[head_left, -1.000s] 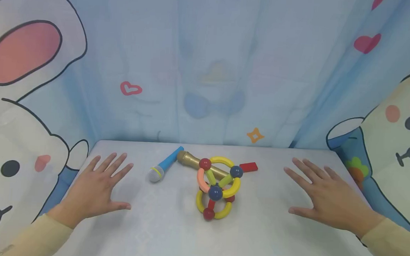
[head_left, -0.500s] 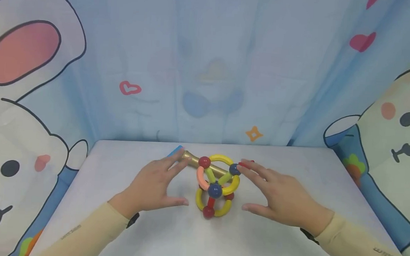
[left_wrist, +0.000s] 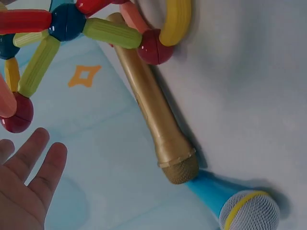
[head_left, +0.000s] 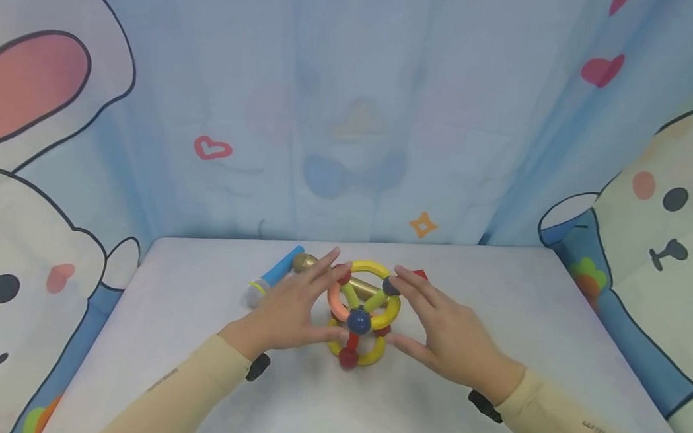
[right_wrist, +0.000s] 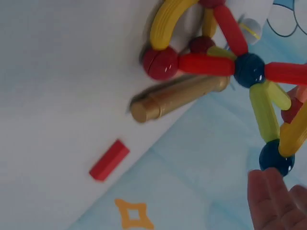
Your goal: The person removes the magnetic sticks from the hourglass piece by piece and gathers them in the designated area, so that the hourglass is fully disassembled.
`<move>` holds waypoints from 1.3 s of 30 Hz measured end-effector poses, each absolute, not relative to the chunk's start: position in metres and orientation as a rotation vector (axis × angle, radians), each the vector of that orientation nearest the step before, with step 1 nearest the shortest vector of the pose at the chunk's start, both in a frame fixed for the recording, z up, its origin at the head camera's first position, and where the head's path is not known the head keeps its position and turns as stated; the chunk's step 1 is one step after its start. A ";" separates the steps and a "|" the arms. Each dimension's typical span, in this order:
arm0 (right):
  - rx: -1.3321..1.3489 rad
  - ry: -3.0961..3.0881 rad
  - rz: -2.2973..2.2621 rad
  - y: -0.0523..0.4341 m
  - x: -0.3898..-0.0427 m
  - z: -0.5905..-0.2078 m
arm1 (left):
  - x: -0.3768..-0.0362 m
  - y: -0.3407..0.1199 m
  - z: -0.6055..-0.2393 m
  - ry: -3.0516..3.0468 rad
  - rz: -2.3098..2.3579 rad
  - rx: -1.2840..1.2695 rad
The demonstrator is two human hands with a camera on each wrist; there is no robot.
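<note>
A toy built of magnetic balls and rods (head_left: 359,322), in red, blue, yellow, green and pink, stands upright mid-table between both hands. My left hand (head_left: 283,315) is at its left side, fingers extended and overlapping the upper red ball in the head view. On the other side my right hand (head_left: 449,332) has its straight fingertips right at the upper blue ball. The right wrist view shows the fingertips (right_wrist: 268,179) just below that ball. Behind the toy lies a gold microphone (left_wrist: 148,100), partly hidden by the toy and left hand.
A blue microphone (head_left: 282,265) with a grey mesh head lies left of the gold one, partly behind the left hand. A small red block (right_wrist: 109,160) lies at the back right. A blue patterned curtain (head_left: 359,111) hangs along the table's far edge.
Both hands have come inward from the table's sides to either side of the ball-and-rod toy. The toy stays in about the same place; the view has shifted slightly.
</note>
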State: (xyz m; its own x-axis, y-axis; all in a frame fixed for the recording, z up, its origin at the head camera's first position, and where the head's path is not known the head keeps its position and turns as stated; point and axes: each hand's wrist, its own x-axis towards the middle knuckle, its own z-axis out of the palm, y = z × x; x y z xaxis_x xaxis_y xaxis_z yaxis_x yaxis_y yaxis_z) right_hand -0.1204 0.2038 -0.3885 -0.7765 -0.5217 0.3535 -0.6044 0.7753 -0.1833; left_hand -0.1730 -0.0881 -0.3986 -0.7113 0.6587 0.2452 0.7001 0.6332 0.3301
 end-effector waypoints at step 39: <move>0.573 -2.653 1.546 0.188 -0.131 -0.420 | -0.177 -0.084 -0.406 -2.750 -1.030 -1.068</move>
